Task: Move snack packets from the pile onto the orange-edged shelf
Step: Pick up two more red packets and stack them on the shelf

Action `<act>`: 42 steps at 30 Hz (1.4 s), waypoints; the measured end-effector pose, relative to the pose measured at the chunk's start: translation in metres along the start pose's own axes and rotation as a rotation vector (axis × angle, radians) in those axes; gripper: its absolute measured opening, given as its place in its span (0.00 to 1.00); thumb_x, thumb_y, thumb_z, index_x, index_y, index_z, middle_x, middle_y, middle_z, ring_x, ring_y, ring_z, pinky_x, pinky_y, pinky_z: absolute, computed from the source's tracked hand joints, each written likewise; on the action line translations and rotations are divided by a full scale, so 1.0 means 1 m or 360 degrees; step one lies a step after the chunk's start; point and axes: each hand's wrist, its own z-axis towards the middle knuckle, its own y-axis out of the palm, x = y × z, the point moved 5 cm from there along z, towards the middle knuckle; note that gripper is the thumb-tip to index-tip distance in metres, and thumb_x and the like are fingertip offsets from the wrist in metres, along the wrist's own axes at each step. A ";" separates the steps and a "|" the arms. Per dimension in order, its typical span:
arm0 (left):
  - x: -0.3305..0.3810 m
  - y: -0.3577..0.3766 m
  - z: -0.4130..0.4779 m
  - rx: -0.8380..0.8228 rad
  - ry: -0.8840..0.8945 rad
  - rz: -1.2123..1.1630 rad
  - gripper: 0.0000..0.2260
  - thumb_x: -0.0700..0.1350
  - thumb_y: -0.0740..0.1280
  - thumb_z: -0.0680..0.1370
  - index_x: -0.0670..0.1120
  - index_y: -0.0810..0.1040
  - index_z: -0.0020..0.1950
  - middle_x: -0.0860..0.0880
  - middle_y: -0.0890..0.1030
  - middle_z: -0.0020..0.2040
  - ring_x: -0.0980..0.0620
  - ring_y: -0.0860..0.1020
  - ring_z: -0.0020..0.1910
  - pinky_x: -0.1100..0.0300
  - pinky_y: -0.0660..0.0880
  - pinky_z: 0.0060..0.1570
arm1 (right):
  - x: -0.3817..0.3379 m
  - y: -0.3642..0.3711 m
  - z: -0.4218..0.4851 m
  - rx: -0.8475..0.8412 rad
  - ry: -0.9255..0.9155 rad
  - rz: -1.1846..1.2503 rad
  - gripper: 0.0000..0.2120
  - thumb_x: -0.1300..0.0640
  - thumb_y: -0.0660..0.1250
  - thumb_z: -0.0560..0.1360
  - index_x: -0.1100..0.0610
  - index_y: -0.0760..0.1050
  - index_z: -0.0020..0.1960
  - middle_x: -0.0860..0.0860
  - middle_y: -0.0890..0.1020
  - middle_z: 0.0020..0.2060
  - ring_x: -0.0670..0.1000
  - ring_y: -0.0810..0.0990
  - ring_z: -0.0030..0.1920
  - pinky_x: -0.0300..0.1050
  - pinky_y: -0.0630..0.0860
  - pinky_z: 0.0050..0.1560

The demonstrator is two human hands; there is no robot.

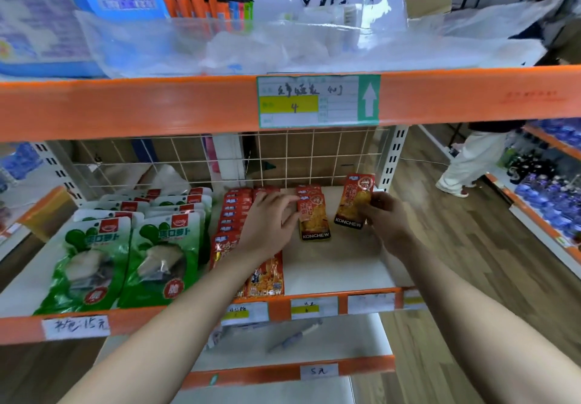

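Nearest to me, the left forearm [163, 334] rises from the lower left and the right forearm [471, 315] from the lower right. Both reach over the orange front edge of the shelf [371, 292]. At the left of that shelf I see green packs [94, 256] in two overlapping rows that run back toward the wire grid [314, 155]. Just right of them, red packets [234, 212] lie in rows, shingled front to back, and the left arm covers part of them. The left hand [267, 224] lies over these rows with its fingers spread and fairly straight, gripping nothing. Its fingertips touch the left edge of a small stack [314, 221] of the same red packets, which lies flat near the back at mid-frame. Right of the stack, the right hand [385, 215] pinches one packet [353, 202] by its right edge, thumb in front. It holds the packet nearly upright and slightly tilted, just beside the stack. I cannot tell whether the packet's lower end touches the shelf. Across the top of the frame runs an upper shelf beam [157, 105] with a green-bordered label [317, 100]. At the far right, a person's white-trousered legs [471, 165] stand on the wood floor.
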 end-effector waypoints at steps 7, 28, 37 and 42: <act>0.006 -0.014 -0.037 0.0224 -0.0011 -0.0045 0.10 0.46 0.65 0.81 0.47 0.79 0.61 0.50 0.80 0.57 0.52 0.71 0.60 0.61 0.64 0.59 | -0.002 0.049 -0.014 -0.0321 -0.0051 -0.0350 0.11 0.65 0.73 0.74 0.62 0.78 0.56 0.54 0.84 0.43 0.51 0.80 0.39 0.41 0.76 0.36; 0.010 -0.007 -0.068 0.0206 0.0149 0.0131 0.15 0.50 0.60 0.81 0.44 0.81 0.58 0.49 0.79 0.57 0.47 0.74 0.57 0.54 0.70 0.57 | 0.013 0.076 -0.024 -0.0183 -0.0297 -0.1290 0.30 0.48 0.75 0.73 0.59 0.72 0.70 0.58 0.78 0.61 0.57 0.75 0.62 0.44 0.69 0.56; 0.009 -0.006 -0.068 0.0134 0.0094 0.0102 0.16 0.53 0.58 0.81 0.45 0.79 0.59 0.50 0.78 0.59 0.49 0.72 0.59 0.56 0.69 0.59 | 0.016 0.082 -0.025 -0.0117 -0.0276 -0.1274 0.36 0.45 0.75 0.72 0.59 0.68 0.74 0.59 0.75 0.62 0.60 0.77 0.60 0.52 0.75 0.62; 0.009 -0.006 -0.068 0.0110 0.0077 0.0093 0.17 0.53 0.57 0.81 0.45 0.79 0.59 0.50 0.77 0.59 0.49 0.72 0.59 0.57 0.68 0.59 | 0.013 0.082 -0.028 -0.0131 -0.0265 -0.1236 0.36 0.45 0.75 0.73 0.58 0.67 0.75 0.59 0.74 0.63 0.59 0.77 0.60 0.50 0.75 0.62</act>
